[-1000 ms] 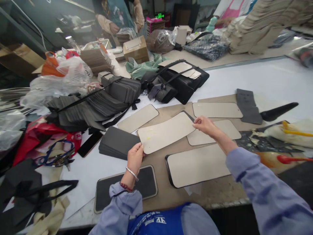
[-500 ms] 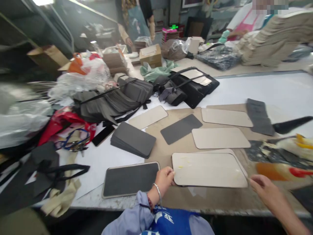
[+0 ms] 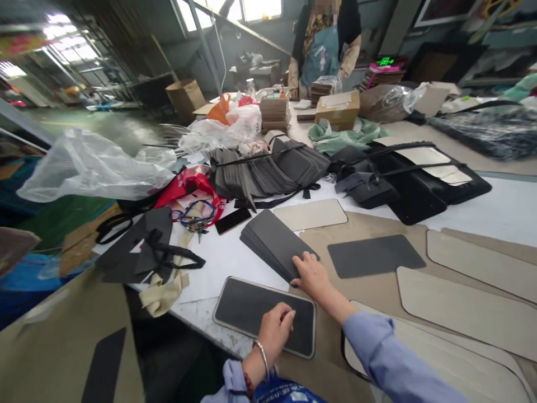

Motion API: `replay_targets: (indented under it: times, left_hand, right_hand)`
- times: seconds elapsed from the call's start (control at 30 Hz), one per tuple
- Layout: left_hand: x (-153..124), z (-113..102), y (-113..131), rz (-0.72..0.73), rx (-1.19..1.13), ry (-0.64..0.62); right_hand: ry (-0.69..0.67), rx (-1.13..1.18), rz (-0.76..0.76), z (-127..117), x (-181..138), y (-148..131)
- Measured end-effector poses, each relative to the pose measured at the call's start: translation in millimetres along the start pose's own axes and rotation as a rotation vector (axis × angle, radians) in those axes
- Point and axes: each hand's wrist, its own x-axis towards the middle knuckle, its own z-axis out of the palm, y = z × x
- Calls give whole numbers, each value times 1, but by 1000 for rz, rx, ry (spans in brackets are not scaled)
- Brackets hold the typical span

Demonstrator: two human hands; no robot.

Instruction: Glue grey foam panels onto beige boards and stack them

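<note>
My right hand (image 3: 312, 274) reaches across to a fanned stack of dark grey rectangular panels (image 3: 272, 238). Its fingers grip the near right end of that stack; how many panels they pinch is hidden. Below it, my left hand (image 3: 274, 330), with a silver bangle at the wrist, is curled closed over a dark grey panel with a beige border (image 3: 247, 305). Nothing shows between its fingers. Under my right sleeve lie overlapping beige panels with rounded corners (image 3: 440, 358), partly covered by the arm.
A single dark grey panel (image 3: 375, 256) and more beige panels (image 3: 470, 302) lie to the right. A phone (image 3: 232, 221), keys (image 3: 197, 225) and a red bag (image 3: 188, 187) lie left. Strapped grey pieces (image 3: 268, 170) sit behind. Across the table stands a person (image 3: 325, 50).
The view has swung left. My hands have let go of the beige panels; the right crossed to the dark grey stack, and the left moved over the bordered panel.
</note>
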Motion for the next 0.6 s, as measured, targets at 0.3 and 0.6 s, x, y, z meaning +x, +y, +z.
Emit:
replay_targets:
  times: [0.3,0.6]
  left_hand:
    - [16,-26,-7,-40,-221,61]
    - [71,-13,8,-91,-523,-51]
  right_hand:
    - [-62,60,-57,14,11,15]
    - [-80,177,-66,31,16,29]
